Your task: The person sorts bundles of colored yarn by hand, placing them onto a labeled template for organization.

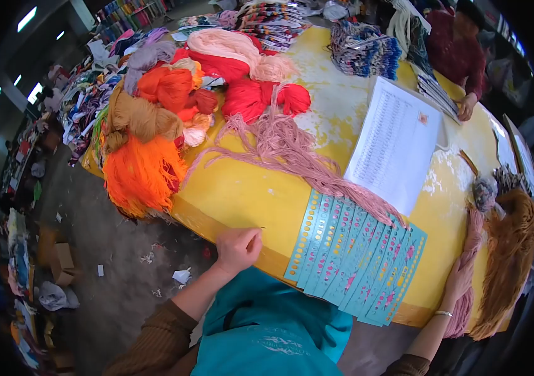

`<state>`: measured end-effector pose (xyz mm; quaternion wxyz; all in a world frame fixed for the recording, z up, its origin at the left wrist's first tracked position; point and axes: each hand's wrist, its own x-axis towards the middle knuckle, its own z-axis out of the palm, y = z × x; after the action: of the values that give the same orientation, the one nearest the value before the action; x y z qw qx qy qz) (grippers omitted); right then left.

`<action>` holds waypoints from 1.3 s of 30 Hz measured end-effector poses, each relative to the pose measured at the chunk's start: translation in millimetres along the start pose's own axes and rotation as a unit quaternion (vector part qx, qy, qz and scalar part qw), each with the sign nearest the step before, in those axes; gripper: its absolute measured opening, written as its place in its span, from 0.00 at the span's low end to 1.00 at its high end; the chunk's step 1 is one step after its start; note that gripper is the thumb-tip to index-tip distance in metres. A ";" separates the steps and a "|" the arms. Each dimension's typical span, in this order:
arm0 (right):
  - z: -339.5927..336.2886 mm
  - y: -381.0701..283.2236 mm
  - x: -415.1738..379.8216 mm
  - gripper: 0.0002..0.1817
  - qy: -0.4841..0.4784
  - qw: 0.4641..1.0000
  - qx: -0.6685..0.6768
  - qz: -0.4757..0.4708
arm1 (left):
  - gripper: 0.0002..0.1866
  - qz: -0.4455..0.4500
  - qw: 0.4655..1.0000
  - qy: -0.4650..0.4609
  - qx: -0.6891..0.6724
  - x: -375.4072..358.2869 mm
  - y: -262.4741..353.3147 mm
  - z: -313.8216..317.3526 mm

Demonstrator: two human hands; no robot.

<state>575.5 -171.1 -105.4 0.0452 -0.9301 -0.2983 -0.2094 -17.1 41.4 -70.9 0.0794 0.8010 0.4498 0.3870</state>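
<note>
our left hand is curled shut at the near edge of the yellow table, thumb and forefinger pinched on a thin needle whose tip pokes up and to the right; we cannot tell whether thread runs through it. our right hand lies fingers closed over a pink yarn bundle at the table's right end, pressing it down beside a brown yarn hank.

between the two hands a fan of teal punched cards overlaps the table edge, pink strands already showing in many of their holes. a long skein of dusty pink yarn trails from the far piles down to the cards' upper edge, touching them.

we judge the step in hand to be fetching a fresh length of pink yarn for the cards. the next move would call for drawing a few strands free of the bundle and bringing them to the needle without tangling.

both forearms reach outward from the body, the left bent and close, wrist resting on the edge; the right stretched far, wrist with a bangle turned palm down.

a white printed sheet lies beyond the cards; orange yarn and red yarn heap at the far left. another person sits across.
</note>
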 end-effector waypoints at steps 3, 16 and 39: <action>-1.2 -0.3 1.1 0.36 -0.014 1.000 -0.002 0.010 | 0.01 0.009 1.000 0.005 -0.002 1.0 0.8 1.1; 8.1 8.8 3.5 0.35 -0.023 1.000 -0.012 0.008 | 0.02 -0.002 1.000 -0.010 -0.002 4.2 1.3 3.5; -25.0 -19.8 3.4 0.38 -0.071 0.997 -0.003 0.042 | 0.02 0.030 0.999 0.014 -0.003 -0.1 -2.8 5.5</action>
<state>557.6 -158.4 -82.0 0.0300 -0.9546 -0.2608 -0.1412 -15.2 44.2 -76.1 0.0636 0.8084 0.4253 0.4020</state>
